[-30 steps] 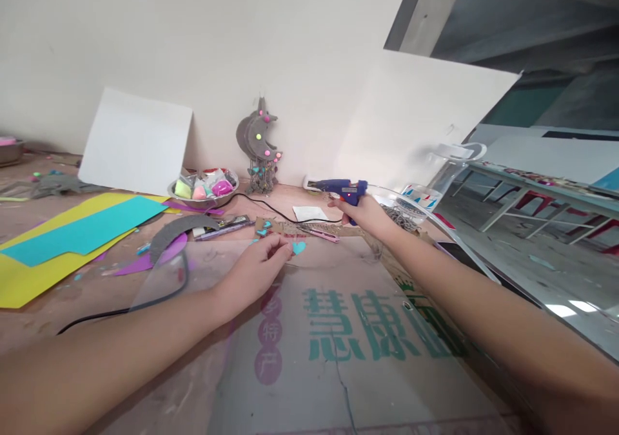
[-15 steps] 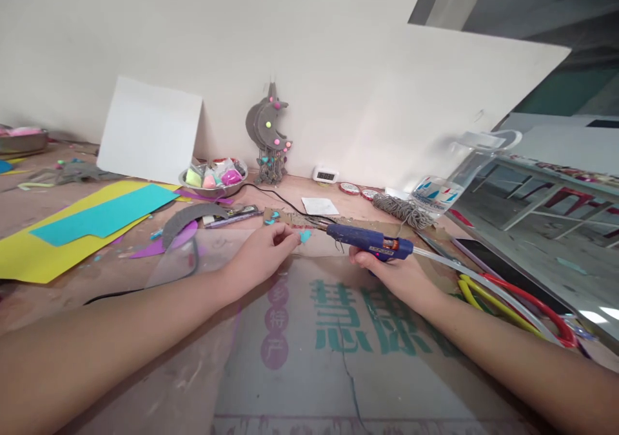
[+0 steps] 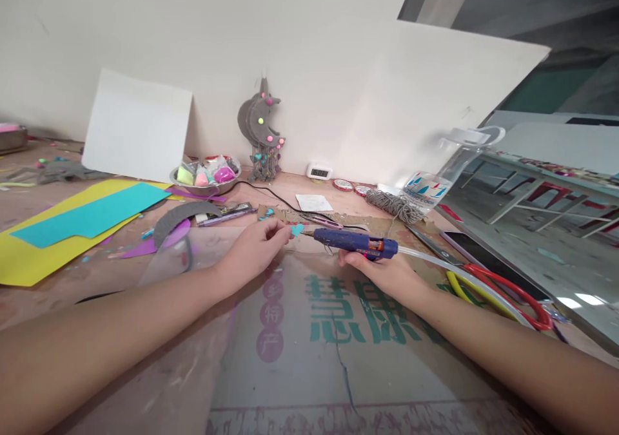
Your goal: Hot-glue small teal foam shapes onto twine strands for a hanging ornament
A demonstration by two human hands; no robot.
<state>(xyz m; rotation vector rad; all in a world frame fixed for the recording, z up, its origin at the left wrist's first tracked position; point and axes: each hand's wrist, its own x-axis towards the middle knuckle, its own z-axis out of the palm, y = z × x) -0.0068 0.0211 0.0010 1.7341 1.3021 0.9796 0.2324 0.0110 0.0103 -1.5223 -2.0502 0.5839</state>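
Between the thumb and fingertips of my left hand is a small turquoise heart. My right hand is wrapped round the handle of a blue hot glue gun, with a clear glue stick running out of its back. The gun's nozzle points left and is close to the heart; whether they touch I cannot tell. Both hands are above a printed plastic-covered board. More small turquoise pieces lie just beyond my left hand.
A grey crescent-moon ornament stands against the wall, beside a bowl of coloured clay packets. Yellow and turquoise sheets lie left. To the right are grey cord, scissors with red-and-yellow handles, a phone and a plastic jug.
The glue gun's nozzle has come to the turquoise heart, which now shows face-on at my left fingertips. The whole view has shifted slightly.
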